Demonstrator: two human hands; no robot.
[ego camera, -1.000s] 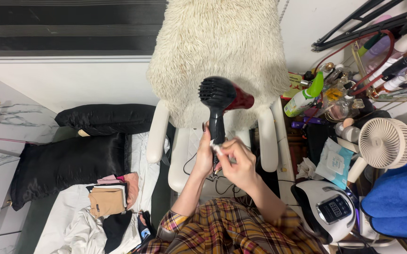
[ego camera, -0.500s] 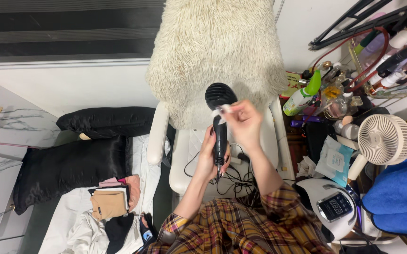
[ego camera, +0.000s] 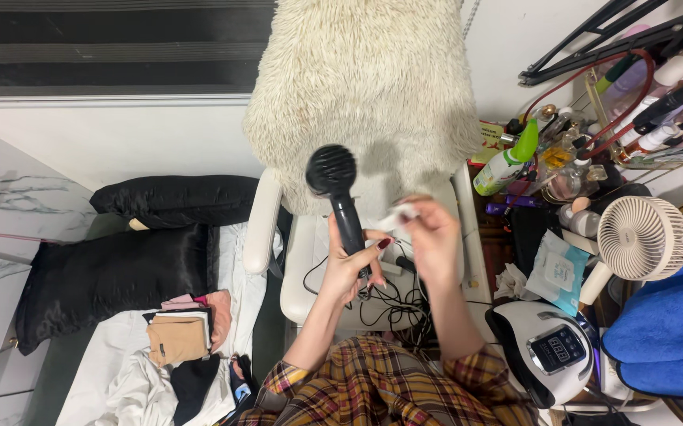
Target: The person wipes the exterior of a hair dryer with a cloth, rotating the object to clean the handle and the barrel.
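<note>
My left hand (ego camera: 348,267) grips the handle of a black hair dryer (ego camera: 336,189), held upright with its round grille end facing me above the white armchair (ego camera: 266,225). Its black cord (ego camera: 389,304) trails down onto the chair seat. My right hand (ego camera: 434,237) is just right of the handle and pinches a small white wipe (ego camera: 399,215), a little apart from the dryer. Both sleeves are plaid.
A shaggy cream throw (ego camera: 365,87) covers the chair back. At the right, a crowded table holds a green-capped spray bottle (ego camera: 505,164), a small white fan (ego camera: 640,239), a wipes pack (ego camera: 560,272) and a white nail lamp (ego camera: 550,351). Black pillows (ego camera: 113,272) and folded clothes (ego camera: 180,335) lie at the left.
My left hand has tilted the dryer leftward and turned its grille toward me. My right hand moved from the handle up to the head, then down and right with the wipe.
</note>
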